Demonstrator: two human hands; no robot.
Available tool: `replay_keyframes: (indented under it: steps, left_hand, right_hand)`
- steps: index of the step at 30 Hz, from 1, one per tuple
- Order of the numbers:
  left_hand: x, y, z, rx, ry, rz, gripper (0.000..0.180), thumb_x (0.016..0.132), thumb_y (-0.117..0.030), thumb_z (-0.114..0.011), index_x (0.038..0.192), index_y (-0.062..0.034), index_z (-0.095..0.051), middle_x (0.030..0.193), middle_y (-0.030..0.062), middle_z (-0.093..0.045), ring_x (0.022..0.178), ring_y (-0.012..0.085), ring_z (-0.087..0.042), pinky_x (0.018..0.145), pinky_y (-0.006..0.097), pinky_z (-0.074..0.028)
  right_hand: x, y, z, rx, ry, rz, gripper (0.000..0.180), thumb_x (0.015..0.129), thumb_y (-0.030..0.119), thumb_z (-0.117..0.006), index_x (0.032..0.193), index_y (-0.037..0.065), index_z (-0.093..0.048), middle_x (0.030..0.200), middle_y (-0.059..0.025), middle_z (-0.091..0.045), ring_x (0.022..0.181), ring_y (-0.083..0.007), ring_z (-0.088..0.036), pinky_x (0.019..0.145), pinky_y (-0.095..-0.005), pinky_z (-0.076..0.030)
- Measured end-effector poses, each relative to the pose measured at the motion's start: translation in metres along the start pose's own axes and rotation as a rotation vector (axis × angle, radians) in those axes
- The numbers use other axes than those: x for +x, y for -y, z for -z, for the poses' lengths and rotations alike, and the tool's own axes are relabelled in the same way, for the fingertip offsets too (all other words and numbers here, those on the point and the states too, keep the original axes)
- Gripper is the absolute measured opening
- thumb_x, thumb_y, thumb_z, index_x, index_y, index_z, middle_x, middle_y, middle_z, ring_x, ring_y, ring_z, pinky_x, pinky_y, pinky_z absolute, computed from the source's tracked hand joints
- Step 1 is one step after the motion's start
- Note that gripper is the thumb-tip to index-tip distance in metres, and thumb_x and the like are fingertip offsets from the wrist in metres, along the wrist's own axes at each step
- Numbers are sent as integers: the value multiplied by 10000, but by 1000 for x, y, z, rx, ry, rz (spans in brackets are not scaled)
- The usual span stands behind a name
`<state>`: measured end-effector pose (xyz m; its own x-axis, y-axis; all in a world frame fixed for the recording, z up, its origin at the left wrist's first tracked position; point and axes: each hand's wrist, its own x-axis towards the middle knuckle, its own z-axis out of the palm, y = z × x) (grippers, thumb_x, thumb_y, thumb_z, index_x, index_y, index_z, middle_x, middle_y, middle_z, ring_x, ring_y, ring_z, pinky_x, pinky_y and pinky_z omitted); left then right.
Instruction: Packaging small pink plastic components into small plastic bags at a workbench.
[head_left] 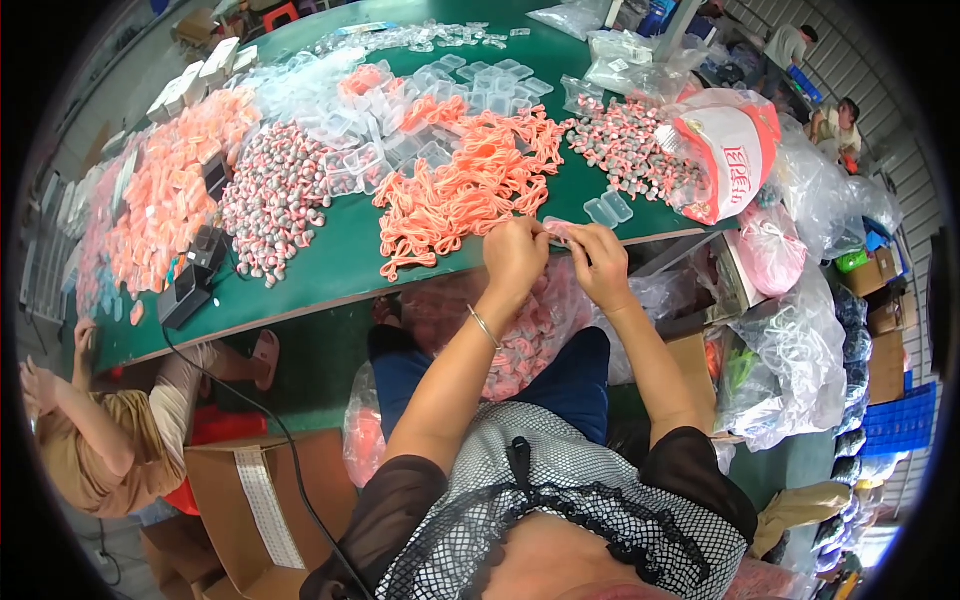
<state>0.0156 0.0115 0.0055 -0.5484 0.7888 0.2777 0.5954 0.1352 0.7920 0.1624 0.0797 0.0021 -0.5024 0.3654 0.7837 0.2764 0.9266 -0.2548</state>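
At the table's near edge, both hands meet at a small clear plastic case (559,230) with something pink in it. My left hand (514,262) has its fingers closed at the case's left end. The fingers of my right hand (603,268) pinch its right side. Just left of my left hand lies a heap of coral looped cords (465,180). Beyond my right hand, clear plastic cases (608,209) lie by the edge. Behind them spreads a pile of small grey-and-pink pieces (625,145).
The green table (345,270) also bears a second pile of grey-and-pink pieces (275,195), coral packets (165,205) and a dark box with a cable (185,297). A red-and-white bag (728,150) stands at right. A co-worker (110,445) sits left, behind a cardboard box (265,510).
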Motion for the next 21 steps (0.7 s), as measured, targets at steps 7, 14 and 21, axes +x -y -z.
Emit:
replay_keyframes:
  steps: [7,14,21]
  left_hand:
    - [4,0,5,-38,-2,-24,127,741,-161,-720,757,-36,-728,691,174,-672,678,338,-672,647,434,-521]
    - [3,4,-1,6,52,-77,148,763,-184,-734,821,-48,-723,730,136,-694,700,306,-684,648,410,-520]
    - [-10,9,-2,12,-90,-161,124,737,-153,-750,715,-41,-699,701,153,-662,683,341,-650,637,449,-502]
  right_hand:
    - [-3,-5,-5,20,18,-6,204,772,-22,-682,970,25,-675,942,-120,-644,865,-302,-646,750,-373,-537]
    - [-11,-9,-1,-35,-2,2,190,777,7,-678,965,25,-658,978,-147,-642,937,-343,-644,816,-404,-539]
    - [-14,-2,-8,33,-8,-2,215,775,21,-675,989,38,-656,971,-152,-638,934,-336,-640,811,-405,-539]
